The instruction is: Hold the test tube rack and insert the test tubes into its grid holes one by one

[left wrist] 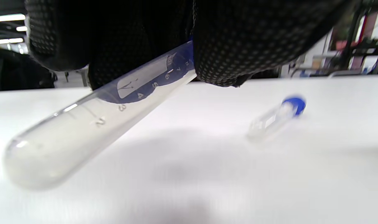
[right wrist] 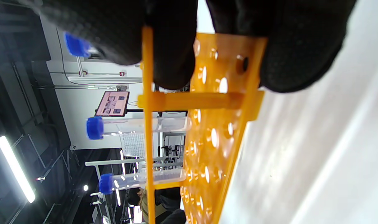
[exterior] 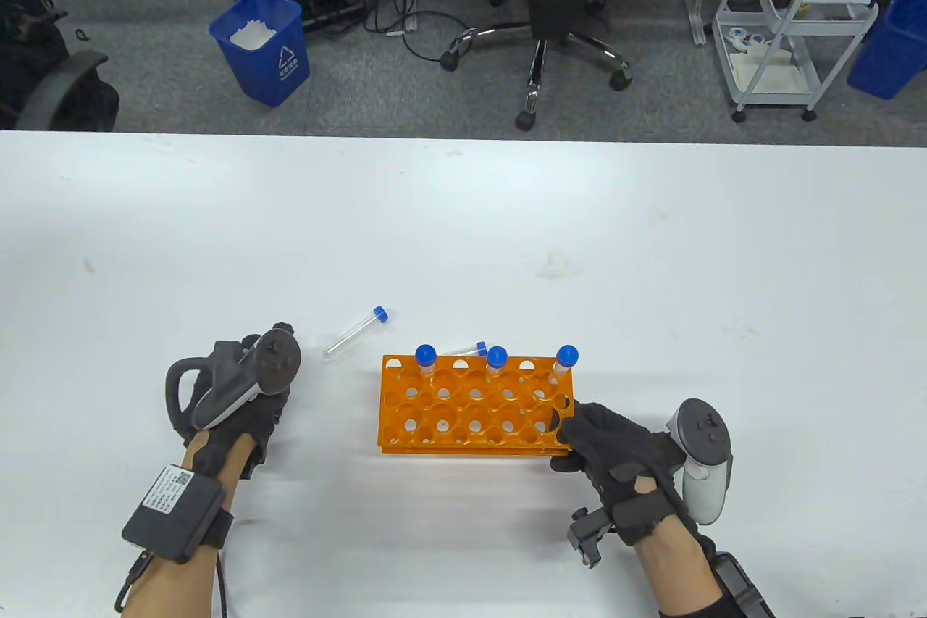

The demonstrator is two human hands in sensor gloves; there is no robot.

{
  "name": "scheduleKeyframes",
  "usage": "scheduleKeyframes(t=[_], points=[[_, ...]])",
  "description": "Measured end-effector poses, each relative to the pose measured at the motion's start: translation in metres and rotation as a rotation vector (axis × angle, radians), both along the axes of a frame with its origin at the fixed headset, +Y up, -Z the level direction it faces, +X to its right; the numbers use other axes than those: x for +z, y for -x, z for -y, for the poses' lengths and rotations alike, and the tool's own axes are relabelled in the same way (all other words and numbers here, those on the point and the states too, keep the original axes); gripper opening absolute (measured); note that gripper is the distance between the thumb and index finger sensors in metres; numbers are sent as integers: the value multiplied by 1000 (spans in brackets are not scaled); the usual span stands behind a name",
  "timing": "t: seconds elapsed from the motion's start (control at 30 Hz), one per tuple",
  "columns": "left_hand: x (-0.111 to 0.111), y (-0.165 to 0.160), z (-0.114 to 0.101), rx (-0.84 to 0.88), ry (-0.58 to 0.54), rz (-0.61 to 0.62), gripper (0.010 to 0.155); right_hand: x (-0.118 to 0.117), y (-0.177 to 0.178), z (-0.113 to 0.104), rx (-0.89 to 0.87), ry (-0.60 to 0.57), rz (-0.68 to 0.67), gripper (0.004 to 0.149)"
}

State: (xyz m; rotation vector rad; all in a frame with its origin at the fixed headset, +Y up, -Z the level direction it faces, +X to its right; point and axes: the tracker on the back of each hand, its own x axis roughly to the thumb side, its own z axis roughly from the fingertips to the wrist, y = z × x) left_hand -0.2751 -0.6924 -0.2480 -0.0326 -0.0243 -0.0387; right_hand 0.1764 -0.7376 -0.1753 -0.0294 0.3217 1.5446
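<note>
The orange test tube rack (exterior: 474, 404) stands on the white table, near the front. Three blue-capped tubes (exterior: 496, 359) stand upright in its far row. My right hand (exterior: 568, 440) grips the rack's right end, fingers over the top plate and thumb at the side; the right wrist view shows the fingers (right wrist: 173, 49) around the rack (right wrist: 220, 124). My left hand (exterior: 275, 343) is left of the rack and pinches a clear test tube (left wrist: 95, 124) near its capped end, low over the table. That tube is hidden under the hand in the table view.
A loose capped tube (exterior: 355, 332) lies on the table between my left hand and the rack; it also shows in the left wrist view (left wrist: 276, 116). Another loose tube (exterior: 467, 350) lies just behind the rack. Chairs, bins and a cart stand beyond the table's far edge.
</note>
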Motion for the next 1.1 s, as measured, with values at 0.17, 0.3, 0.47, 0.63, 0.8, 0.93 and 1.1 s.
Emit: scheduleKeyframes(t=[0.17, 0.3, 0.47, 0.63, 0.8, 0.93, 1.1], points=[[20, 3, -54, 140, -169, 23, 64, 0, 1, 1, -2, 6, -2, 43], [41, -2, -100, 277, -343, 65, 64, 1, 1, 1, -4, 11, -2, 43], [72, -27, -141, 473, -533, 153, 62, 1, 2, 1, -6, 12, 1, 43], [94, -71, -155, 613, -578, 279, 56, 2, 2, 2, -6, 15, 8, 43], [105, -119, -146, 660, -576, 391, 52, 2, 3, 2, -9, 15, 9, 43], [109, -155, -134, 585, -575, 458, 54, 2, 3, 2, -5, 12, 6, 43], [112, -187, -119, 559, -573, 504, 52, 2, 4, 3, -3, 15, 2, 43]])
